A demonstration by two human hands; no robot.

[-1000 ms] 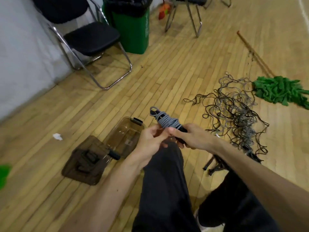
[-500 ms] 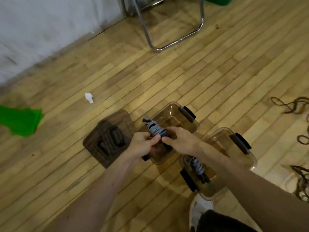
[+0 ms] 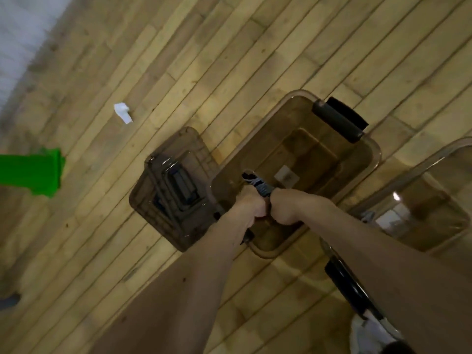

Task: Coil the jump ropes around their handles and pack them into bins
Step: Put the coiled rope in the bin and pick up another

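At the far left a bright green object [image 3: 30,172], cut off by the frame edge, lies on the wooden plank floor [image 3: 178,60]; I cannot tell what it is. Nearer the middle lies a small white crumpled scrap [image 3: 123,113]. Next comes a dark smoky-brown plastic lid [image 3: 173,190], flat on the floor just beside the left side of the open smoky-brown translucent plastic bin [image 3: 357,159]. It may be two lids stacked, but the blur does not settle it.

The left hand [image 3: 251,204] and the right hand [image 3: 287,206] meet over the near end of that bin. The fingers of both are curled tight round the grey-and-black coiled jump rope [image 3: 258,184], whose wound end pokes out above the fists. The bundle sits within the bin's outline; whether it touches the bottom cannot be told.

By this, the rope looks fully coiled and about to be set down, and nothing else shows in this bin. To the right a second translucent brown bin [image 3: 439,215] runs off the frame. Glare and the right forearm hide its contents, so how many ropes are packed or left is not shown.
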